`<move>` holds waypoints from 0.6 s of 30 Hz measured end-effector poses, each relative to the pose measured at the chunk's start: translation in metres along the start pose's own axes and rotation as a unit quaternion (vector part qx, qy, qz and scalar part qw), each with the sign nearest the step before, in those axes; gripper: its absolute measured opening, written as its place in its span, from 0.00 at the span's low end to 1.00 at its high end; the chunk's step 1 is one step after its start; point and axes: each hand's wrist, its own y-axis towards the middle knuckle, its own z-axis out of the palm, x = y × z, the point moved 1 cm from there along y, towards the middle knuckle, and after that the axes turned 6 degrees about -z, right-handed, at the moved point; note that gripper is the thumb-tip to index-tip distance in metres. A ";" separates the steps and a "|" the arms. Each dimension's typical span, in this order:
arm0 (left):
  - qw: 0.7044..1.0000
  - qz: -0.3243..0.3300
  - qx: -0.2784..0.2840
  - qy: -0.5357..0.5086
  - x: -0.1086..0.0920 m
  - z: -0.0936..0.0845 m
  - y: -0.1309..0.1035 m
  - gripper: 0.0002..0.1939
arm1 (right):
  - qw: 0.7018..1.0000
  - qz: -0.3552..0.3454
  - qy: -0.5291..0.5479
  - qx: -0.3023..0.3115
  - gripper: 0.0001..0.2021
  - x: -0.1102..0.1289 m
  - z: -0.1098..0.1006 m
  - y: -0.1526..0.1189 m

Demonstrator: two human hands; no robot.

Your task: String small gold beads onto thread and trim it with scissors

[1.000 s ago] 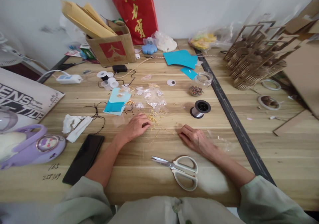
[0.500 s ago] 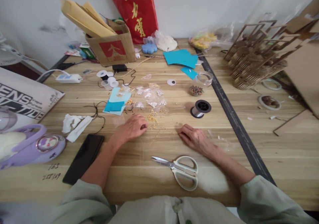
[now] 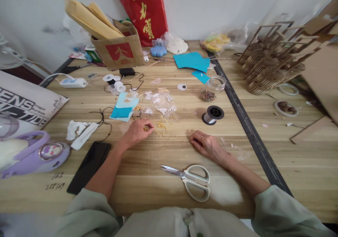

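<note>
The left hand [image 3: 137,132] pinches together beside gold beads [image 3: 161,125] (right hand [image 3: 207,145]: grip unclear).

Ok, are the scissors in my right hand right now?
No, the scissors lie on the wooden table, with a visible gap between them and the right hand.

I see a cardbd box [image 3: 118,52] w/ tan envelopes [image 3: 89,20] poking out, tall red bag [image 3: 153,15] behind it to the R. Blk phone [image 3: 88,168] lies flat on L, nr a purple handled thing [image 3: 31,159]; brown slatted baskets [image 3: 264,68] far R.
</note>
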 end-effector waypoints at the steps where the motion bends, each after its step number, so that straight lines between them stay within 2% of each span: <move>1: 1.000 -0.005 -0.007 -0.011 -0.001 -0.001 0.000 0.03 | 1.000 0.000 0.002 0.000 0.07 0.000 0.000 0.000; 12: 0.994 -0.014 -0.060 -0.087 -0.004 0.006 0.004 0.04 | 1.000 -0.002 -0.004 -0.003 0.07 0.000 0.000 0.000; 18: 0.997 0.018 -0.053 -0.058 -0.002 0.014 0.004 0.10 | 1.000 0.002 0.002 0.001 0.08 0.000 0.000 0.000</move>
